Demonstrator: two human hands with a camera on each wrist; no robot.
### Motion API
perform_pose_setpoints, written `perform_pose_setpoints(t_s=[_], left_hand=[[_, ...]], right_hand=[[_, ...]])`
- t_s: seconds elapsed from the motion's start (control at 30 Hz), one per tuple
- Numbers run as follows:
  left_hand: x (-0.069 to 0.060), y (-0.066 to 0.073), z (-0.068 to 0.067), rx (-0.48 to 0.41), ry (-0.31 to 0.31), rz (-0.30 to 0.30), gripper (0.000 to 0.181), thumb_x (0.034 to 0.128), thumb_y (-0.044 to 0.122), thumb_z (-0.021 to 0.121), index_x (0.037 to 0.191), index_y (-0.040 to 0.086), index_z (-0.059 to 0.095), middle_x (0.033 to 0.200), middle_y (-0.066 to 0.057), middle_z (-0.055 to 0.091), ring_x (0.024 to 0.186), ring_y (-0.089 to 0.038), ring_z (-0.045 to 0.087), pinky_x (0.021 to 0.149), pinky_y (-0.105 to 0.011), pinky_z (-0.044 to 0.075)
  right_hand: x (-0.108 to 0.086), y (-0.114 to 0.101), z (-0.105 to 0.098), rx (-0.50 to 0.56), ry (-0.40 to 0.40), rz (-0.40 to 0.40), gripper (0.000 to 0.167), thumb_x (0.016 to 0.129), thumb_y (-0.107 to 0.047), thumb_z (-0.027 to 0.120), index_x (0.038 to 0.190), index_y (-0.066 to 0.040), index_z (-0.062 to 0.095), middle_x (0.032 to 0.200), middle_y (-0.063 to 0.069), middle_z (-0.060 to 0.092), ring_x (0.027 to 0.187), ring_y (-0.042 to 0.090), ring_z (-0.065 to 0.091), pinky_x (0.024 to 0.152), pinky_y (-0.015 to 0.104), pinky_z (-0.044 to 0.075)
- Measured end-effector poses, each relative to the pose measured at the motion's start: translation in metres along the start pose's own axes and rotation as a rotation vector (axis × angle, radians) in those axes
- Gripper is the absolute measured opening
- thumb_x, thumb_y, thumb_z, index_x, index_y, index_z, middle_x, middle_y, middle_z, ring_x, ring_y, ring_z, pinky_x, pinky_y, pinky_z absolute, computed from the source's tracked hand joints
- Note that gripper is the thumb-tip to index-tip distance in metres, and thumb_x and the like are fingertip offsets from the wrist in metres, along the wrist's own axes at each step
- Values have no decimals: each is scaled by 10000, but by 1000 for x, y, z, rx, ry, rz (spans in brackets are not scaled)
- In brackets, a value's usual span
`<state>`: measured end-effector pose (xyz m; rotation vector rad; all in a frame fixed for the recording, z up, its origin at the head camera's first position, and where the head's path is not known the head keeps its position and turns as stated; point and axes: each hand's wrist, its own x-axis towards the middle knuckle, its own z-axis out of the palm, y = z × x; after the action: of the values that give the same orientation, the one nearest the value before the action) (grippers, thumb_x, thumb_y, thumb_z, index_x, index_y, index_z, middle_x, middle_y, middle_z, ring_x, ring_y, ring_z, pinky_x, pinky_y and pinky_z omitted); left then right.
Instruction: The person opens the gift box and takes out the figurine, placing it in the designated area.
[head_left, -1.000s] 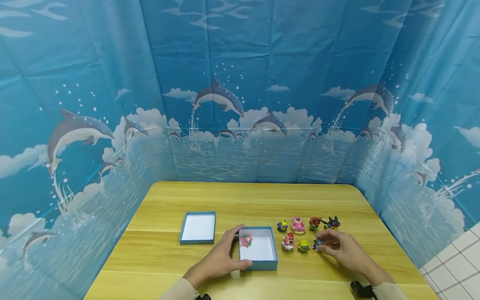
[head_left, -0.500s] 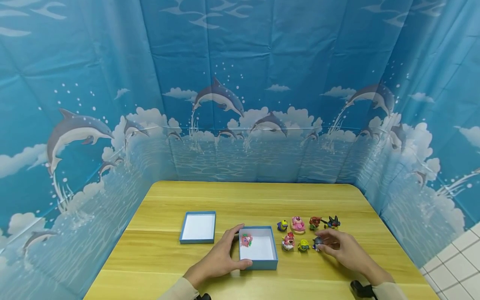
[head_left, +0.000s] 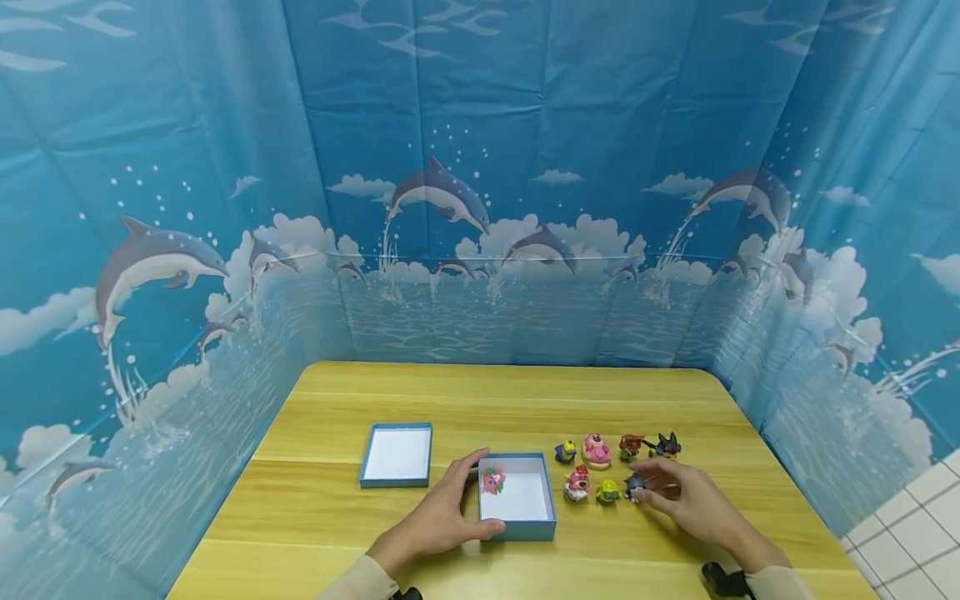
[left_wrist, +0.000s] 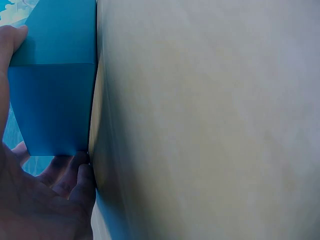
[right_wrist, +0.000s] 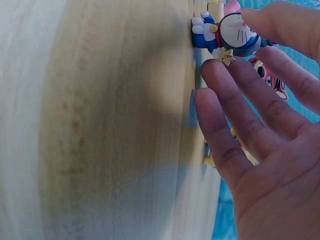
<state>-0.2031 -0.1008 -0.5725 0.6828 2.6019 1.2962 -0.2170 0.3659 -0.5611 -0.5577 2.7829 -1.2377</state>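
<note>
My left hand [head_left: 441, 512] holds the blue open box [head_left: 528, 530] at its left side, thumb at the front corner and fingers at the back; the left wrist view shows the blue walls [left_wrist: 52, 107] between thumb and fingers. Inside the box, a pink figurine [head_left: 492, 481] lies in the left part of the white interior. On the right, my right hand [head_left: 693, 502] pinches a blue-and-white cat figurine [right_wrist: 235, 32] by its head, between thumb and fingers. This figurine stands upright on the table, with a red collar and a yellow star.
Several small figurines stand near the right hand: a yellow one [head_left: 607, 492], a red-and-white one [head_left: 577, 483], a pink one [head_left: 596, 450], a blue-and-yellow one [head_left: 565, 452], a brown one [head_left: 630, 446] and a black-eared one [head_left: 665, 445]. The box lid [head_left: 396, 455] lies left of the box.
</note>
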Motion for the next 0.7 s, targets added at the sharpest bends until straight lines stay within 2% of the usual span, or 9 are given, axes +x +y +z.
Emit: perform_pose_setpoints(t_s=[0.17, 0.33, 0.47, 0.7], left_hand=[[1, -1, 0, -3, 1, -2, 1163, 977, 688, 879, 1865, 290, 242, 1848, -113, 410, 1683, -366, 489, 1326, -713, 457], [1, -2, 0, -3, -1, -7, 1165, 979, 681, 882, 1867, 287, 239, 1848, -111, 412, 1680, -373, 494, 1319, -713, 465], [0, -2, 1, -1, 2, -7, 1165, 978, 675, 886, 1868, 296, 236, 1848, -111, 414, 1683, -380, 490, 1322, -714, 463], [0, -4, 2, 3, 2, -2, 1163, 981, 674, 882, 1869, 296, 233, 1846, -109, 416, 1676, -382, 499, 1313, -711, 472]], right_hand=[[0, -1, -1, 5, 15, -5, 422, 1082, -203, 859, 1452, -28, 754, 1270, 73, 841, 1044, 27, 785, 890, 237, 688], [0, -3, -2, 5, 33, -9, 402, 1082, -168, 854, 1448, -34, 756, 1323, 106, 836, 1082, 85, 806, 890, 232, 690], [-1, -7, -1, -15, 78, 6, 391, 1067, -168, 871, 1425, -47, 768, 1340, 102, 839, 1108, 114, 812, 913, 234, 688], [-2, -16, -1, -97, 175, -51, 314, 1063, -181, 880, 1356, -98, 805, 1294, 69, 856, 1100, 51, 789, 929, 318, 697]])
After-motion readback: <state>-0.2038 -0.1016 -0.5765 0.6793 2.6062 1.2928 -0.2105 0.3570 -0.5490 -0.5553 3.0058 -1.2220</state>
